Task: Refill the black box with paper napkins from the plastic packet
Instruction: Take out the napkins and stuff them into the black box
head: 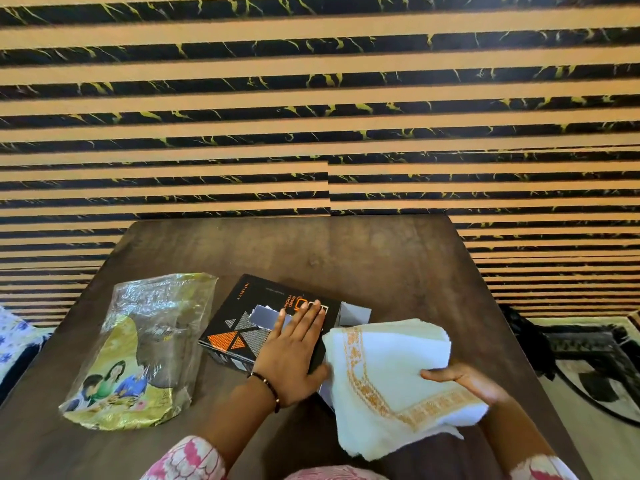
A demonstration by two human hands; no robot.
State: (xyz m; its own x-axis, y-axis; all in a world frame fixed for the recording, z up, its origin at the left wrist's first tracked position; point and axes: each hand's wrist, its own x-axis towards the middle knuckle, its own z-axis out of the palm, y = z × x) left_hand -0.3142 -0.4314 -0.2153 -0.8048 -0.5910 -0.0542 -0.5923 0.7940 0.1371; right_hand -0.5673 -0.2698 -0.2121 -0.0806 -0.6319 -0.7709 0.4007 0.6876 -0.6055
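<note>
Your left hand (294, 355) lies flat on top of the black box (242, 320), fingers (310, 318) stretched out and gripping nothing. Your right hand (467, 382) holds a stack of white paper napkins (388, 375) with an orange border, its fingers closed around the stack's right edge, just beside the box's open end. The plastic packet (138, 351) lies crumpled on the brown surface (346, 251), to the left of the box.

Left hand (292, 355): thin black bead bracelet w/ small pale beads (267, 388) at wrist. Both arms: white fabric sleeves w/ pink floral print (194, 459), loose cut.
</note>
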